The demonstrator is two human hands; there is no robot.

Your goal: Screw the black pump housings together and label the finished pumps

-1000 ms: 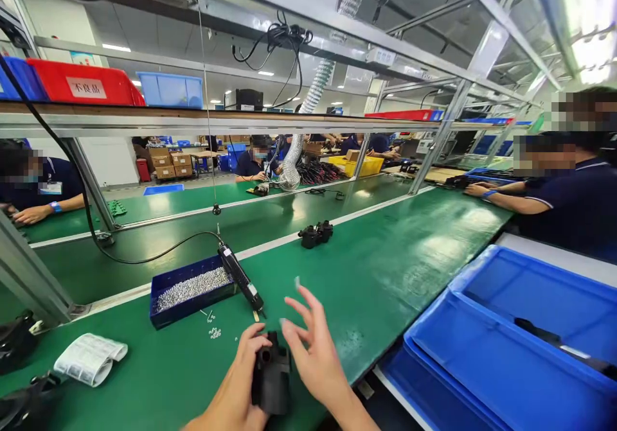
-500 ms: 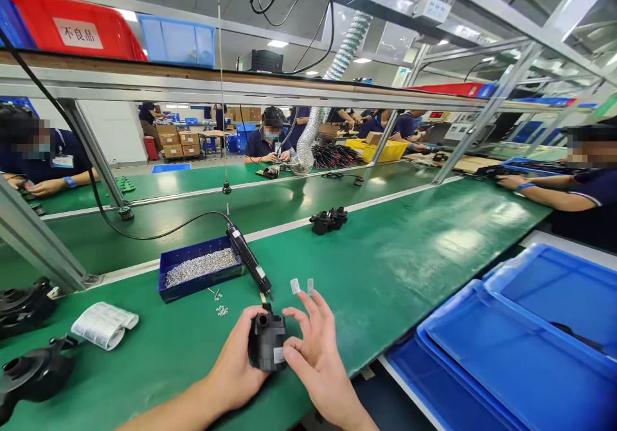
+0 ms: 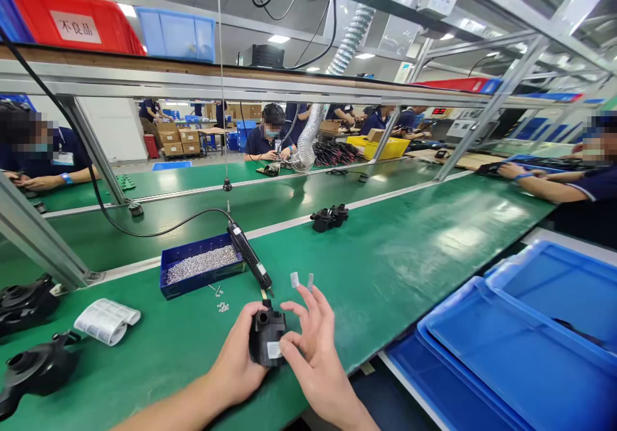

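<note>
My left hand [image 3: 240, 360] is wrapped round a black round part [image 3: 265, 334] with a short pipe on top. A small white label [image 3: 274, 350] lies on the part's lower face. The thumb of my right hand [image 3: 315, 354] touches the label's right edge, with the index finger bent beside it. Two more small labels, a left one [image 3: 294, 280] and a right one [image 3: 310, 282], stick to the tips of other raised fingers of that hand. Just beyond the part, a black electric screwdriver [image 3: 250, 259] leans on the screw bin's corner.
A blue bin [image 3: 168, 287] of screws has loose screws [image 3: 222, 307] before it. Black parts [image 3: 41, 363] and a curled label sheet [image 3: 106, 320] lie left, two black parts [image 3: 330, 218] farther back. Blue trays [image 3: 520, 341] stand right. People work around the bench.
The label on the black part now shows more fully and lies flatter, with my right thumb at its edge. The view has shifted slightly.
</note>
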